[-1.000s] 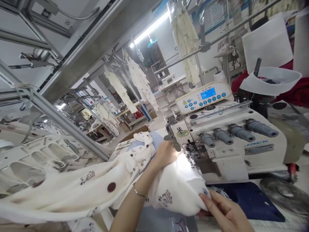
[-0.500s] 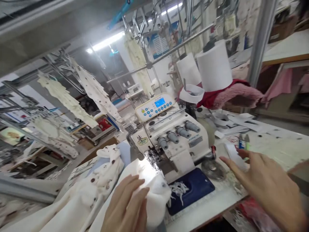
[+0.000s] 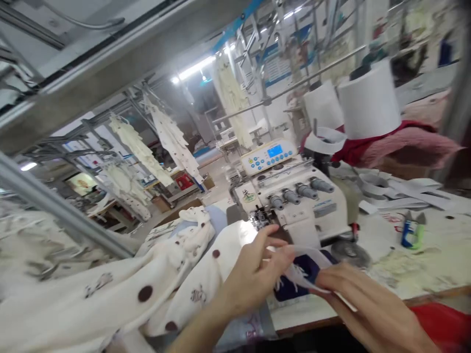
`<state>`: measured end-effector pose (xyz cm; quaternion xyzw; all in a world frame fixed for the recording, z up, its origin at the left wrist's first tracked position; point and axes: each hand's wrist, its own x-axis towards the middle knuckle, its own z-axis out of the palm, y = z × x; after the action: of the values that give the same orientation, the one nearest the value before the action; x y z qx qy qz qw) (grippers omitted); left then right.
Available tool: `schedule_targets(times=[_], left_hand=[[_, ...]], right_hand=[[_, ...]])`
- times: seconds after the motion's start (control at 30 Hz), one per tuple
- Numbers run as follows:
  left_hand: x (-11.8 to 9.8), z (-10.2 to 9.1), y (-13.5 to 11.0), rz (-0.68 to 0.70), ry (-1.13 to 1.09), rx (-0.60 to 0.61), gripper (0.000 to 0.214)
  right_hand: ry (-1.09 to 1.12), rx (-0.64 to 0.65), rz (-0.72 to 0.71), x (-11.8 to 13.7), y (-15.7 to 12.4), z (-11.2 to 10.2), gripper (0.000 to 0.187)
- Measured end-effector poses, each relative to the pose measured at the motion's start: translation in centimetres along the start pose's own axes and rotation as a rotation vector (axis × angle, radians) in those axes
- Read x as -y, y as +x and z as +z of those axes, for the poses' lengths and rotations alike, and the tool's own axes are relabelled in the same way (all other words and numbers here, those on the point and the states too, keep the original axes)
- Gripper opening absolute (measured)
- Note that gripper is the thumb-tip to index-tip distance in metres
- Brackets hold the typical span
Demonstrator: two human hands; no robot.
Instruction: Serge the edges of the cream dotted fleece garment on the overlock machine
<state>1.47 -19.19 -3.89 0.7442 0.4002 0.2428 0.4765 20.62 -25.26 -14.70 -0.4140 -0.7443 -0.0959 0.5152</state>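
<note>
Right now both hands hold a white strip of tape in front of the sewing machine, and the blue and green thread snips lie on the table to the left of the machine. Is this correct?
Not quite. In the head view the thread snips lie on the table to the right of the sewing machine, not the left. The rest holds: the left hand and right hand hold the white strip in front of it.

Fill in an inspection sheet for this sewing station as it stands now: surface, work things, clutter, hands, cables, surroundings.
Surface: pale worktable, marked and lint-strewn, with a dark blue mat in front of the machine.
Work things: thin white strip held between both hands; cream dotted garment draped at left; white overlock machine, display lit.
Clutter: blue-green snips; loose white strips; red cloth under the thread cones.
Hands: left hand and right hand both pinch the strip.
Cables: nothing seen.
Surroundings: garments hanging from overhead rails; further stations behind, blurred.
</note>
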Motion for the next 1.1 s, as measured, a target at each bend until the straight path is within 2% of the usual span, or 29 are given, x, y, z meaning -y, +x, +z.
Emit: schedule_targets(times=[0.07, 0.17, 0.3, 0.4, 0.5, 0.6, 0.73, 0.87, 0.97, 1.1], left_hand=[[-0.4, -1.2, 0.4, -0.120, -0.110, 0.127, 0.059], [-0.6, -3.6, 0.7, -0.227, -0.062, 0.197, 0.037], [-0.9, -6.2, 1.0, -0.223, 0.194, 0.065, 0.018], [-0.9, -6.7, 1.6, -0.148, 0.485, -0.082, 0.013], [-0.5, -6.5, 2.4, -0.072, 0.632, -0.190, 0.018], [0.3, -6.3, 3.3, -0.031, 0.662, -0.210, 0.019], [1.7, -6.4, 3.8, -0.035, 0.602, -0.213, 0.019], [2.6, -6.6, 3.6, -0.111, 0.437, -0.190, 0.016], [2.4, -6.7, 3.5, -0.148, 0.236, -0.156, 0.014], [1.5, -7.0, 2.9, -0.160, 0.051, -0.066, 0.014]], right_hand=[[0.098, 0.090, -0.169, 0.8, 0.8, 1.4, 0.024], [0.194, 0.170, -0.313, 1.0, 1.7, 3.5, 0.028], [0.338, 0.141, -0.339, 0.9, 2.8, 6.7, 0.027], [0.280, 0.043, -0.334, 0.6, 3.0, 8.7, 0.029], [0.222, -0.003, -0.258, -0.4, 2.9, 9.3, 0.033], [0.185, -0.007, -0.240, -1.6, 2.7, 9.2, 0.036], [0.126, -0.030, -0.245, -2.8, 2.8, 9.0, 0.031], [0.107, 0.030, -0.275, -3.0, 2.8, 8.8, 0.027], [0.128, 0.066, -0.249, -2.7, 2.6, 8.4, 0.028], [0.237, 0.038, -0.130, -2.4, 2.2, 7.9, 0.031]])
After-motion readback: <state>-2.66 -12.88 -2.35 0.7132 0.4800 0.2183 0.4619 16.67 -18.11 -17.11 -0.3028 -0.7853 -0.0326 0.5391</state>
